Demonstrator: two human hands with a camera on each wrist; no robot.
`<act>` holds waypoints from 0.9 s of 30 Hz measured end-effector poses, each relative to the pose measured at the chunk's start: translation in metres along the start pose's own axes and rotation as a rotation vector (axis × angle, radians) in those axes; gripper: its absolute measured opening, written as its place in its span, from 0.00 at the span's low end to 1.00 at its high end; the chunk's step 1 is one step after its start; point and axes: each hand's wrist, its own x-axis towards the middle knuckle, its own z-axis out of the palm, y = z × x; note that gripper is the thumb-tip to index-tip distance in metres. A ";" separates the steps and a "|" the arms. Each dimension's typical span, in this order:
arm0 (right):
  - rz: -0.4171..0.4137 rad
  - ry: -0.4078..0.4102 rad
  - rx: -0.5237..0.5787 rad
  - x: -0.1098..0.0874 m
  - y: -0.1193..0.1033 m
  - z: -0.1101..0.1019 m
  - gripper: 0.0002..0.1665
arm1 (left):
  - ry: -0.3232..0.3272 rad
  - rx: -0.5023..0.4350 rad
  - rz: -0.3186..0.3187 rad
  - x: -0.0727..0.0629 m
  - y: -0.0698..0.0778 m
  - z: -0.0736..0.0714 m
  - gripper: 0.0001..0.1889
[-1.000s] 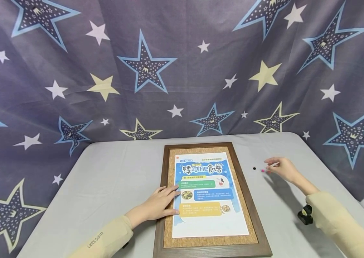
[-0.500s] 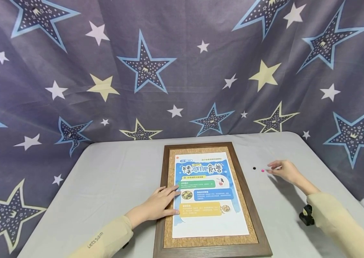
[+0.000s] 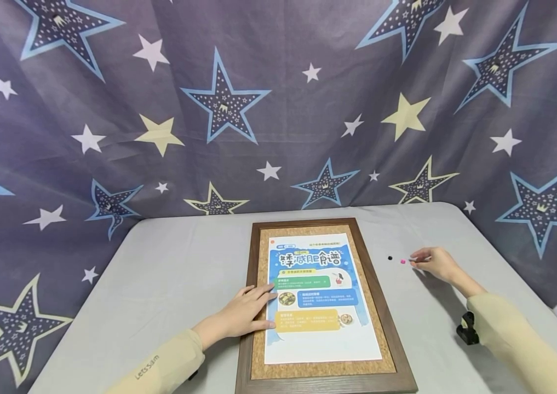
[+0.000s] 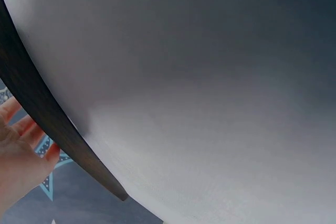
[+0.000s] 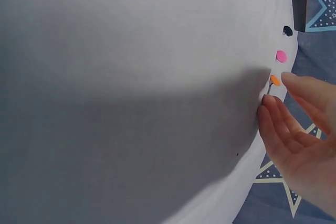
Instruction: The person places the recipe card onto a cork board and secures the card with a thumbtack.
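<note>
My left hand (image 3: 243, 312) rests on the left side of the brown-framed cork board (image 3: 327, 370), its fingertips on the printed sheet (image 3: 322, 345). The left wrist view shows that hand (image 4: 26, 153) behind the dark frame edge (image 4: 63, 129). To the right of the board, my right hand (image 3: 436, 264) is low over the table. In the right wrist view an orange thumbtack (image 5: 274, 80) lies by its thumb and index fingertips, with a gap between them; whether they touch it is unclear. A pink thumbtack (image 3: 403, 261) and a black thumbtack (image 3: 390, 258) lie just left of these fingers.
The grey cloth-covered table (image 3: 179, 262) extends around the board. Behind it hangs a star-patterned curtain (image 3: 278, 109). A small orange-red dot (image 3: 272, 241) marks the sheet's upper left corner.
My right hand has shifted slightly right and lower, so its fingertips are a little farther from the pink thumbtack. The left hand keeps its place on the board.
</note>
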 end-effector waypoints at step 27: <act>0.001 -0.002 -0.007 0.002 0.002 0.007 0.04 | -0.007 -0.007 -0.013 0.000 0.000 0.001 0.36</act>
